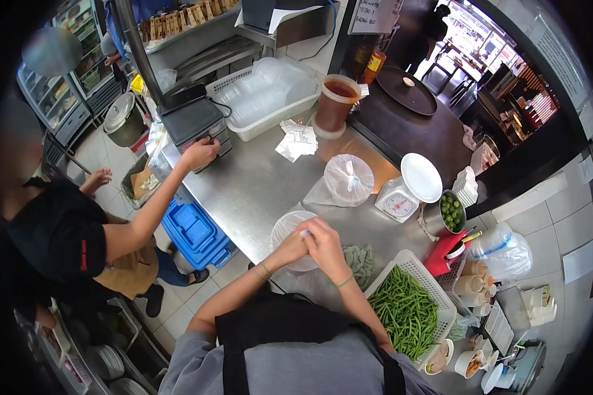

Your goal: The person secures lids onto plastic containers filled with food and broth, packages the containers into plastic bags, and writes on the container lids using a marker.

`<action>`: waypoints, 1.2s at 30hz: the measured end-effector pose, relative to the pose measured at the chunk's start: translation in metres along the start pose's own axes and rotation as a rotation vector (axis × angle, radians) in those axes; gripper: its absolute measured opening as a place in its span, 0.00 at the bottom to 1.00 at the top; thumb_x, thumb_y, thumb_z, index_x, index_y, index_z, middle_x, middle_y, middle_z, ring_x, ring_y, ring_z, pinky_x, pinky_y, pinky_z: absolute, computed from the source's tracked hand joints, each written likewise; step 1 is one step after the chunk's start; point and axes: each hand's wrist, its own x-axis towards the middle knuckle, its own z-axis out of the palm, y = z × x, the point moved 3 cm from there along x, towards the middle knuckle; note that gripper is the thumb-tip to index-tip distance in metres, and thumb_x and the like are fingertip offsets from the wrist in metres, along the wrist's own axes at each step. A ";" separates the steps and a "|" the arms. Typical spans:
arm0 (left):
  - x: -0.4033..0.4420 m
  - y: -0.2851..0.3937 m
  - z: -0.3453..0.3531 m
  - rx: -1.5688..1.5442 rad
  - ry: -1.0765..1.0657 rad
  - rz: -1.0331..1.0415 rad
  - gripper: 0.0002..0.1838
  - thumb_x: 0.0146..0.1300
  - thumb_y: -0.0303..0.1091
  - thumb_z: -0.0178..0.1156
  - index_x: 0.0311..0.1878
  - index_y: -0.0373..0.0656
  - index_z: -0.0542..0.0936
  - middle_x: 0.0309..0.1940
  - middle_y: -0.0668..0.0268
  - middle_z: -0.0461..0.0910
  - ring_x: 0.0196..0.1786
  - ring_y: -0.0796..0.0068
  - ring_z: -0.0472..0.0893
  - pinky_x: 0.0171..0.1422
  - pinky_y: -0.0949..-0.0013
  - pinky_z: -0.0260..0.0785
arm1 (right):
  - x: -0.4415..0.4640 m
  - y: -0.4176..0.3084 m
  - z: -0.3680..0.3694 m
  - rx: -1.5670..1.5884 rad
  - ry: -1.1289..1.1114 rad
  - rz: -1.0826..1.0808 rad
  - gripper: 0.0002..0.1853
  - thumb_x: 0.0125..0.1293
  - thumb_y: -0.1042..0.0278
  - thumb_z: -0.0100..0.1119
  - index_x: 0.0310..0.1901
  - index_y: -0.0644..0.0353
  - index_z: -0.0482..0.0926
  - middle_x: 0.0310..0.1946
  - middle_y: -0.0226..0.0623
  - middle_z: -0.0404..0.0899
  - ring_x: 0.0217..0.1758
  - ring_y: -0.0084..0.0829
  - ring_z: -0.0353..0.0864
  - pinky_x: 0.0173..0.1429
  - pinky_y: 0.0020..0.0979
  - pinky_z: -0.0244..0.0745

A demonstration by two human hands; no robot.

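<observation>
My left hand (290, 250) and my right hand (324, 242) meet over the steel counter, fingers closed on the gathered top of a clear plastic bag (284, 227). The bag wraps a round, pale container whose contents I cannot make out. My fingers hide most of the gathered neck. Farther back stands a second round container in a knotted clear bag (349, 179). Close to my right forearm lies a crumpled green cloth (358, 263), beside a white basket full of green beans (405, 309).
A co-worker's hand (201, 153) touches a black machine (190, 122) at left. Behind are a basket of plastic containers (270, 92), paper slips (298, 140) and a tub of red-brown sauce (336, 105). To the right stand a dial scale (398, 203) and a pot of green limes (451, 212).
</observation>
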 end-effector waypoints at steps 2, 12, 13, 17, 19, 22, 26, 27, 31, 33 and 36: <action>0.003 -0.001 0.001 -0.233 0.029 -0.198 0.15 0.62 0.39 0.47 0.34 0.36 0.74 0.20 0.65 0.73 0.25 0.73 0.73 0.29 0.66 0.64 | -0.006 0.001 -0.007 0.031 0.109 0.068 0.10 0.51 0.76 0.59 0.38 0.64 0.77 0.32 0.38 0.75 0.36 0.33 0.76 0.42 0.28 0.70; 0.002 0.007 -0.002 -0.234 -0.015 -0.411 0.31 0.69 0.54 0.38 0.30 0.32 0.76 0.23 0.63 0.76 0.29 0.78 0.73 0.34 0.71 0.67 | -0.050 0.059 -0.001 0.512 -0.126 0.436 0.13 0.55 0.71 0.65 0.42 0.65 0.77 0.30 0.31 0.79 0.31 0.18 0.74 0.37 0.22 0.70; 0.002 0.009 -0.003 -0.256 -0.059 -0.422 0.29 0.69 0.53 0.39 0.32 0.34 0.76 0.24 0.64 0.75 0.29 0.78 0.73 0.35 0.72 0.67 | -0.052 0.064 0.002 0.626 -0.147 0.483 0.12 0.55 0.71 0.65 0.40 0.65 0.78 0.30 0.30 0.79 0.30 0.17 0.74 0.36 0.21 0.69; -0.002 0.038 -0.015 -0.373 -0.289 -0.422 0.22 0.71 0.48 0.40 0.35 0.39 0.75 0.27 0.69 0.73 0.31 0.79 0.71 0.40 0.74 0.66 | -0.041 0.055 -0.018 0.228 -0.051 0.394 0.07 0.52 0.79 0.61 0.34 0.64 0.81 0.28 0.31 0.78 0.29 0.17 0.74 0.32 0.20 0.68; -0.005 0.038 -0.024 -0.353 -0.434 -0.284 0.18 0.71 0.44 0.41 0.35 0.40 0.74 0.27 0.69 0.72 0.31 0.79 0.71 0.41 0.74 0.66 | -0.035 0.049 -0.023 0.092 0.027 0.333 0.08 0.49 0.83 0.57 0.32 0.63 0.81 0.27 0.31 0.77 0.28 0.18 0.74 0.32 0.21 0.68; -0.004 0.032 -0.028 -0.396 -0.652 -0.148 0.17 0.71 0.42 0.42 0.34 0.39 0.72 0.28 0.70 0.70 0.34 0.79 0.70 0.44 0.74 0.64 | -0.027 0.049 -0.019 0.053 0.060 0.308 0.10 0.47 0.86 0.52 0.29 0.63 0.80 0.30 0.33 0.77 0.32 0.19 0.75 0.36 0.22 0.70; 0.005 0.044 -0.035 -0.194 -0.933 0.002 0.15 0.69 0.41 0.42 0.35 0.40 0.72 0.27 0.70 0.70 0.34 0.78 0.70 0.43 0.74 0.63 | -0.010 0.048 -0.007 0.359 -0.049 0.080 0.09 0.54 0.85 0.48 0.35 0.63 0.76 0.35 0.34 0.77 0.39 0.21 0.75 0.43 0.23 0.70; 0.007 0.048 -0.034 -0.151 -0.963 0.032 0.15 0.69 0.40 0.42 0.35 0.40 0.73 0.27 0.70 0.70 0.34 0.78 0.70 0.42 0.74 0.63 | -0.010 0.052 -0.001 0.549 -0.147 0.162 0.09 0.56 0.84 0.47 0.37 0.63 0.74 0.37 0.34 0.76 0.41 0.21 0.75 0.45 0.24 0.69; 0.008 0.057 -0.028 0.009 -0.974 0.129 0.12 0.66 0.39 0.44 0.38 0.43 0.73 0.27 0.68 0.70 0.33 0.76 0.71 0.41 0.72 0.63 | -0.019 0.072 0.008 0.608 -0.324 0.361 0.10 0.61 0.83 0.43 0.43 0.62 0.70 0.35 0.33 0.77 0.41 0.20 0.75 0.44 0.24 0.70; 0.006 0.055 -0.023 0.151 -0.897 0.141 0.11 0.65 0.39 0.44 0.39 0.45 0.74 0.27 0.67 0.71 0.33 0.75 0.71 0.40 0.71 0.63 | -0.016 0.061 -0.002 0.432 -0.296 0.362 0.09 0.61 0.82 0.43 0.42 0.63 0.70 0.32 0.31 0.77 0.38 0.20 0.75 0.41 0.23 0.70; -0.002 0.048 -0.011 0.487 -0.619 0.081 0.08 0.57 0.31 0.51 0.40 0.50 0.74 0.29 0.64 0.75 0.34 0.68 0.75 0.40 0.67 0.64 | -0.019 0.061 -0.007 0.289 -0.191 0.329 0.08 0.62 0.82 0.42 0.41 0.63 0.70 0.29 0.29 0.76 0.33 0.18 0.74 0.36 0.21 0.69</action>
